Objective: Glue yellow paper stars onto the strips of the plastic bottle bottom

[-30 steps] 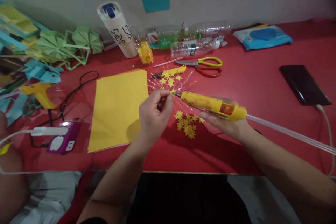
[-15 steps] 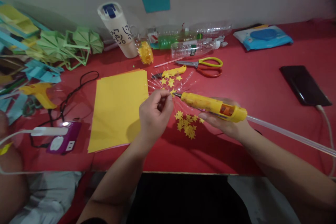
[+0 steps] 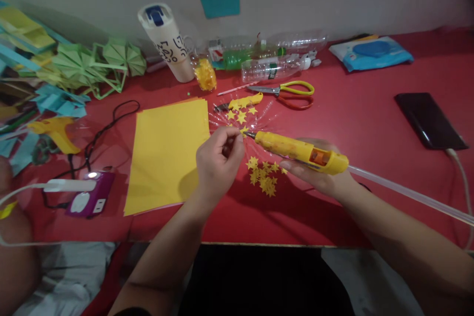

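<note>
My right hand is wrapped round a yellow hot glue gun, with a long clear glue stick out of its back. The metal nozzle points left, close to a small yellow star by my left fingertips. My left hand is closed in a pinch over a clear plastic piece cut into strips; what lies between the fingers is hidden. Several yellow stars sit on the strips. A loose heap of yellow stars lies on the red table below the nozzle.
Yellow paper sheets lie left of my hands. Behind are a yellow cutter, scissors, plastic bottles and a tumbler. A phone lies right; another glue gun and a purple power strip left, near another person's arm.
Almost nothing differs. The back of the glue gun sits very slightly lower in my right hand; my left hand keeps its pinch in the same place.
</note>
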Demonstrator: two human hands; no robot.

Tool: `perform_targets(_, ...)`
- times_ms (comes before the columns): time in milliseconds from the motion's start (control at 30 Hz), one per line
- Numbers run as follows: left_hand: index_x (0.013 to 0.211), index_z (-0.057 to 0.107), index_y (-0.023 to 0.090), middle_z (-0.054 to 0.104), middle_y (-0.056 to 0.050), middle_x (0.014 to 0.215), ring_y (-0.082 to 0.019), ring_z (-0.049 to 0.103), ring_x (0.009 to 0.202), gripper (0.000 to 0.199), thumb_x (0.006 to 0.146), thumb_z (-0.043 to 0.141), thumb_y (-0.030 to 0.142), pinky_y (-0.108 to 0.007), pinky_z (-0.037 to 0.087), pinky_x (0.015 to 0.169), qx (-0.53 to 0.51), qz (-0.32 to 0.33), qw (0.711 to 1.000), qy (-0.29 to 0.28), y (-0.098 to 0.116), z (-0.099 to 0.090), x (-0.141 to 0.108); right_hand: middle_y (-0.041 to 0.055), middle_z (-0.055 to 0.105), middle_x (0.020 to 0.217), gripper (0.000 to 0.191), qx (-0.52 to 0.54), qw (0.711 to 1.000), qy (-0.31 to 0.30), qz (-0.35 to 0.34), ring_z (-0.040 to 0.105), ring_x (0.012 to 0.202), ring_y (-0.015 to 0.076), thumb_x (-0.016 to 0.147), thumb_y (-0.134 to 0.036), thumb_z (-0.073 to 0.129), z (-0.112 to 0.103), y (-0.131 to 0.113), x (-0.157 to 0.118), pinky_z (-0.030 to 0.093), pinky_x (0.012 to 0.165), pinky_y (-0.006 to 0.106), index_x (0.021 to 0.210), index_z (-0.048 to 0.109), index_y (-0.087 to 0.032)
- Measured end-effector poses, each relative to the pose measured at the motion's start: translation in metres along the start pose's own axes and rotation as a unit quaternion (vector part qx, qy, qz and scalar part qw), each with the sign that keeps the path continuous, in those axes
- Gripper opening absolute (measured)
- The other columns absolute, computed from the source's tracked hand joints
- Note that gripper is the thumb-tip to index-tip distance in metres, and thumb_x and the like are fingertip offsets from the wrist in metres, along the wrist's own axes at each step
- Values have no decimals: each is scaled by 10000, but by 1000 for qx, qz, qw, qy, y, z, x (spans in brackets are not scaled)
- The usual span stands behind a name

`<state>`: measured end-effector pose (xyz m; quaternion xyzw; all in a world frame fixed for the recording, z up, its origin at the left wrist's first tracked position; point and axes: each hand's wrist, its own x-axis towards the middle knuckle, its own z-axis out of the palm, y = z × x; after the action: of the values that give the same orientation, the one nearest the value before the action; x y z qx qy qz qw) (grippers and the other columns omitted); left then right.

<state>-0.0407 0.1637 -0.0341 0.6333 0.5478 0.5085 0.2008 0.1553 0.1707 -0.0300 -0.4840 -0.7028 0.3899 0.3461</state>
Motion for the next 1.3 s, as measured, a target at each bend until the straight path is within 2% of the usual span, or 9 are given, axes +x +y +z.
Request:
perform_targets(400,748,609,195,488,66,539,-60,410,460,102,833,561,164,-186,369,476,7,34,999,8,0,0,1,2,520,528,363,-23,1000,-10,-9,484,472,141,764,-508,656,-1,0,0,365,439,290,559,533,-235)
perform_targets(633,746,609,189,481,71,540,-53,406,459,104,830,571,140,-171,366,469,13,66,998,17,-3,1,2,20,569,542,351,-15,1000,-7,-11,525,493,160,790,-505,664,0,6,-2,399,438,295,578,613,-230)
perform_targets(733,755,608,192,490,69,541,-55,416,456,99,834,570,146,-177,368,467,5,56,998,15,-5,1,1,19,641,618,277,14,999,-10,-36,607,574,185,814,-504,666,-2,5,1,476,504,306,726,698,-243)
perform_targets(833,766,608,195,518,62,555,-61,444,462,85,836,568,168,-188,384,475,-17,32,999,12,-5,1,1,28,714,788,235,55,995,-53,-62,684,751,218,849,-470,642,-4,0,4,555,645,335,925,725,-264)
perform_targets(1000,750,613,199,561,49,604,-66,465,485,70,815,600,174,-197,411,478,-111,-23,993,21,-2,-1,3,34,687,817,331,101,995,-11,-21,667,772,217,825,-572,636,-7,3,1,570,666,356,856,670,-245)
perform_targets(1100,732,644,214,589,33,663,-84,534,570,87,802,626,164,-217,474,556,-191,-33,980,-44,2,-4,4,37,654,774,417,130,991,24,-9,650,780,218,834,-655,579,-4,12,-1,554,614,343,819,648,-244)
perform_targets(1167,713,675,224,650,-3,827,-120,628,771,87,792,667,187,-264,537,733,-222,-28,965,-140,6,-4,3,45,670,813,458,153,986,60,-14,664,875,235,845,-693,536,1,14,0,575,690,364,846,658,-251)
perform_targets(1233,709,705,233,670,-36,1057,-168,642,1020,79,787,705,222,-321,518,927,-234,-25,941,-245,9,-3,-2,47,692,884,484,171,981,90,-22,670,950,246,824,-727,541,6,8,1,581,811,399,885,663,-263)
perform_targets(1300,732,727,237,667,-45,1164,-198,622,1129,73,803,715,247,-343,484,1004,-243,-26,912,-329,13,1,-7,43,687,893,504,172,980,93,-29,671,887,235,788,-759,564,11,-2,3,584,810,406,902,656,-277)
